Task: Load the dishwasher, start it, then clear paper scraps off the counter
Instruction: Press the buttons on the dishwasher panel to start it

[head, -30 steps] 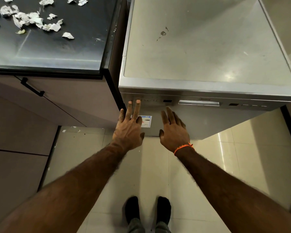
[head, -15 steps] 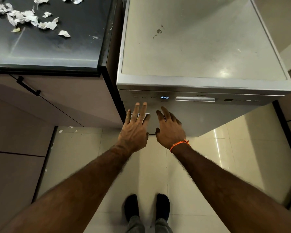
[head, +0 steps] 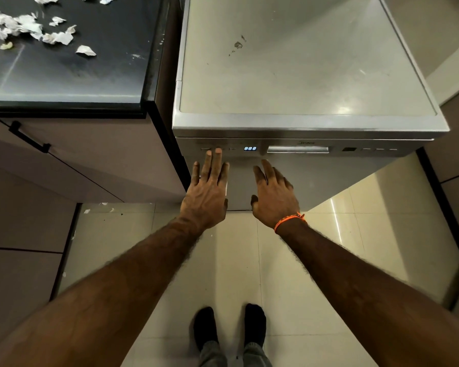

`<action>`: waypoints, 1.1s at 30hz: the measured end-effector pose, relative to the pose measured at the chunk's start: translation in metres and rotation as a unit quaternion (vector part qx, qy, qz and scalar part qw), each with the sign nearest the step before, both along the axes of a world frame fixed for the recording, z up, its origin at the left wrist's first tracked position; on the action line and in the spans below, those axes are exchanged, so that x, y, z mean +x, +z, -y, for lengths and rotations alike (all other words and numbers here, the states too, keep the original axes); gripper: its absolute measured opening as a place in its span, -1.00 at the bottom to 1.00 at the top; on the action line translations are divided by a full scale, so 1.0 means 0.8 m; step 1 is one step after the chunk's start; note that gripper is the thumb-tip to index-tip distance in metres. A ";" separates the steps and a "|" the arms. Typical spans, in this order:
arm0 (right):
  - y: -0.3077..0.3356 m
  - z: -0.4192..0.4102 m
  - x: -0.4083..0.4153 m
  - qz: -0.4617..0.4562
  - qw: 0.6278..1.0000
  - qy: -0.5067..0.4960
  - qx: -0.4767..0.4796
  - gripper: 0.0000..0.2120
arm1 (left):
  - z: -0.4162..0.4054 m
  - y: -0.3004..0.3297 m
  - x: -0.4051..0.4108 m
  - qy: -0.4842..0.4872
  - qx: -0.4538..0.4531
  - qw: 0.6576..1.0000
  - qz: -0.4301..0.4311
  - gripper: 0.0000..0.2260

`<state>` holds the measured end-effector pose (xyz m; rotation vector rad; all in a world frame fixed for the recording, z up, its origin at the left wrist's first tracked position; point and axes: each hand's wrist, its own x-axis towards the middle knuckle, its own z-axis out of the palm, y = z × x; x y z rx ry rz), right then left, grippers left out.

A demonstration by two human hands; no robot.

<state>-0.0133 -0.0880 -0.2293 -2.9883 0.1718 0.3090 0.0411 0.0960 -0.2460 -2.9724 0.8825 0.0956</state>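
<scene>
Reaching left hand (head: 206, 200) at dishwasher (head: 302, 75) panel edge

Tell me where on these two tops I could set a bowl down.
The dishwasher top is bare from its front lip to the back, apart from a small dark stain. The black counter is free along its front and right edges; its far left is crowded with paper scraps.

Floor (head: 329, 260): you stand on glossy cream tiles — light glares off them.
Cabinets (head: 90, 160): mauve fronts, black handle (head: 28, 137).
</scene>
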 end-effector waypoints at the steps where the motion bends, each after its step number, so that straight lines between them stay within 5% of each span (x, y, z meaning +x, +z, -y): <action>1: 0.000 0.002 0.000 0.002 1.000 -0.002 -0.001 -0.22 | 0.001 0.000 0.001 -0.003 0.002 1.000 0.001 -0.10; 10: -0.005 0.004 0.003 0.015 1.000 -0.006 0.006 -0.23 | 0.010 -0.004 -0.002 0.007 0.038 0.999 0.011 -0.17; 16: -0.011 0.009 0.001 0.003 1.000 0.001 0.004 -0.23 | 0.013 0.000 -0.001 0.019 0.024 0.999 -0.008 -0.39; 33: -0.010 0.007 0.001 0.008 1.000 0.004 0.012 -0.25 | 0.012 0.010 -0.003 0.037 0.018 0.998 -0.037 -0.39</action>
